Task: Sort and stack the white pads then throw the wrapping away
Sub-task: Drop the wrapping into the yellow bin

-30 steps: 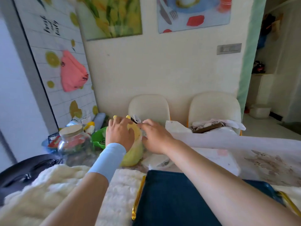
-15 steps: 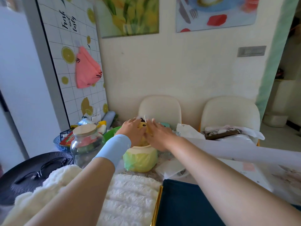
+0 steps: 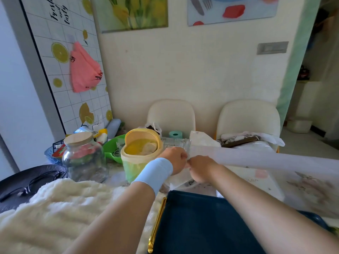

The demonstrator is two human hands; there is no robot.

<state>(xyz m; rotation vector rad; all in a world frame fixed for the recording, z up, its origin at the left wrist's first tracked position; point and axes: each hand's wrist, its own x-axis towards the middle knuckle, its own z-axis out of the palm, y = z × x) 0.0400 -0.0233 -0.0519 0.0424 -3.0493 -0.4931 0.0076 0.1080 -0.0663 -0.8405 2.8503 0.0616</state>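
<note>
A small yellow bin (image 3: 128,157) with a green liner stands on the table, its lid (image 3: 142,133) swung up. Crumpled whitish material (image 3: 149,148) lies inside. My left hand (image 3: 175,159), with a pale blue wrist sleeve, and my right hand (image 3: 200,169) meet just right of the bin. Both are curled, fingertips touching, pinching what looks like a thin clear piece of wrapping (image 3: 187,160) between them. A flat white packet (image 3: 178,181) lies under the hands. No separate pads are plainly visible.
A glass jar (image 3: 84,156) and a green colander (image 3: 112,149) stand left of the bin. A fluffy white blanket (image 3: 55,208) and a navy tray (image 3: 201,222) lie in front. A long white roll (image 3: 256,156) crosses to the right. Two cream chairs (image 3: 171,116) stand behind.
Both hands have left the top of the bin and come down to its right side. The bin's lid now stands open, with whitish material showing inside.
</note>
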